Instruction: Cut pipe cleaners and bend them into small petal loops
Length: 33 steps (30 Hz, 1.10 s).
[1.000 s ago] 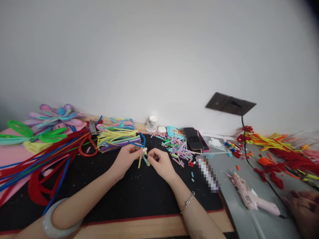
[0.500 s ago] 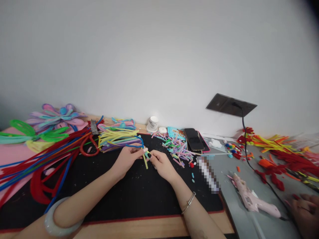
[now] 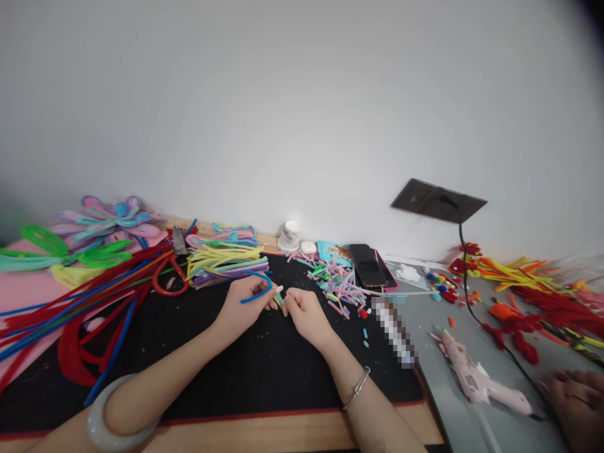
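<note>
My left hand (image 3: 245, 303) is closed in a pinch on a bent blue pipe cleaner (image 3: 257, 290) that curls over its fingers. My right hand (image 3: 302, 308) is closed too, fingertips meeting the left hand's on a small bundle of short yellow and green pipe cleaner pieces (image 3: 279, 298). Both hands hover just above the black mat (image 3: 245, 371), near its middle. A pale bangle sits on my left forearm and a thin metal bracelet on my right wrist.
Long red and blue pipe cleaners (image 3: 70, 302) and red scissors (image 3: 168, 277) lie left. A pastel pile (image 3: 226, 261), cut scraps (image 3: 337, 283), a phone (image 3: 367, 263) and a small cup (image 3: 289, 234) sit behind. A pink glue gun (image 3: 476, 380) lies right, near another person's hand (image 3: 578, 402).
The blue pipe cleaner has swung down from pointing up behind my left hand to curling across its fingers. The yellow and green ends that hung down are now drawn up between my fingertips.
</note>
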Available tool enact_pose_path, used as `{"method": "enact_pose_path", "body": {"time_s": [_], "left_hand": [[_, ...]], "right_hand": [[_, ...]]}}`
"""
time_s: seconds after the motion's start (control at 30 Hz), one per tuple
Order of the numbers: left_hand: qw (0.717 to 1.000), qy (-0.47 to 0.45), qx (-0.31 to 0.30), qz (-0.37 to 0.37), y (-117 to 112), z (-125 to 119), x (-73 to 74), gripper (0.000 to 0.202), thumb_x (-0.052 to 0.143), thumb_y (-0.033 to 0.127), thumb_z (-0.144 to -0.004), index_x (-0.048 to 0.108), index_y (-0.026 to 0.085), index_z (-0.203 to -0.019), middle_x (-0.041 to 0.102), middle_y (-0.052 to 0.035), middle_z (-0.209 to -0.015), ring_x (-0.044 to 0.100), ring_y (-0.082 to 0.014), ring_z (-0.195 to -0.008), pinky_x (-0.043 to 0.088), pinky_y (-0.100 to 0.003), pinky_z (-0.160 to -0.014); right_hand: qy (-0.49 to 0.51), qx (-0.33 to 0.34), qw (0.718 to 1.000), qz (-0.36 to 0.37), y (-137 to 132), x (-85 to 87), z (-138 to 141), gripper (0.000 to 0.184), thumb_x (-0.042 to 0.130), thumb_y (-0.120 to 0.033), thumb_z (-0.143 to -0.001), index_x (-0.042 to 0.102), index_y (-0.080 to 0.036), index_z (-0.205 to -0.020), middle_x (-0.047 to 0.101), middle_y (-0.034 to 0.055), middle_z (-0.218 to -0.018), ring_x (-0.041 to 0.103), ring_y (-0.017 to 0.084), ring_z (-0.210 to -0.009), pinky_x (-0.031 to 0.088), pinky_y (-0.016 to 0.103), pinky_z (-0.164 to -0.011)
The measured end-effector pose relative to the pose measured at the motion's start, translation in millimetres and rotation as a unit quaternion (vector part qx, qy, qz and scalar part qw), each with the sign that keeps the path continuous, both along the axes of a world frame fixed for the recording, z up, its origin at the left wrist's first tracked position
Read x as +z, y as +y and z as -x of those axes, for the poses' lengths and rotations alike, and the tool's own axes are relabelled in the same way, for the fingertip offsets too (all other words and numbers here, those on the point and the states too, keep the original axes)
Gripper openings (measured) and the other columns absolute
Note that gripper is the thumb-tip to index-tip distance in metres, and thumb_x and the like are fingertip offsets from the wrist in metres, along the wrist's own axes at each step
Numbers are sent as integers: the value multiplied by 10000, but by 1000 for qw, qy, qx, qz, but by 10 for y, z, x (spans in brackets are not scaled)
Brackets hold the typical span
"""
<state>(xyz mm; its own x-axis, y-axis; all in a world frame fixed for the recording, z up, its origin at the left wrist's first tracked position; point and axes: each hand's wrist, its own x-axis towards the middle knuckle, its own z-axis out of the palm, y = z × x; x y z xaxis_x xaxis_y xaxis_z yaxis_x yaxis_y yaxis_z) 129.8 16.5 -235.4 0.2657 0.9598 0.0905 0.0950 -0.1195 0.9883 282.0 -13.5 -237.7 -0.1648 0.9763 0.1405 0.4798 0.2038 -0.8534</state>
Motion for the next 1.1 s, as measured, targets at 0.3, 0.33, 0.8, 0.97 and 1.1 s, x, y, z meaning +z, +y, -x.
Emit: {"method": "enact_pose_path", "body": {"time_s": [0.3, 0.33, 0.8, 0.97, 1.1], "left_hand": [[998, -27, -18, 45, 30, 7, 10, 205, 611, 335, -743, 596, 132, -712, 643, -17, -584, 630, -144, -559, 519, -240, -542], [998, -28, -16, 49, 25, 5, 9, 208, 614, 336, -743, 600, 131, -714, 647, -21, -592, 635, -146, -570, 525, -240, -551], [996, -51, 29, 70, 18, -16, 33, 285, 659, 396, -701, 634, 116, -751, 702, -67, -728, 684, -202, -699, 569, -271, -622], [994, -67, 29, 84, 44, 12, -9, 292, 662, 405, -702, 612, 122, -756, 696, -51, -723, 689, -202, -704, 574, -278, -625], [993, -71, 33, 89, 53, 26, -41, 304, 664, 414, -699, 602, 124, -769, 691, -50, -716, 689, -206, -707, 575, -281, -622]], "right_hand": [[-8, 10, 1000, -29, -2, 23, -16, 314, 410, -238, -866, 463, -165, -565, 447, -41, -525, 408, 81, -502, 296, 197, -516], [-16, -1, 999, -31, -5, 21, -9, 324, 411, -236, -865, 456, -165, -552, 438, -43, -513, 404, 80, -493, 289, 198, -510], [-36, -117, 990, -68, -50, -4, 76, 385, 381, -254, -885, 445, -170, -515, 417, -38, -466, 431, 93, -470, 286, 214, -507], [-32, -100, 992, -67, -36, -15, 21, 396, 361, -282, -899, 443, -170, -528, 400, -41, -480, 421, 95, -482, 283, 218, -513], [-27, -122, 989, -79, -3, -40, -8, 340, 380, -275, -886, 448, -172, -569, 382, -46, -509, 386, 96, -496, 259, 226, -507]]}}
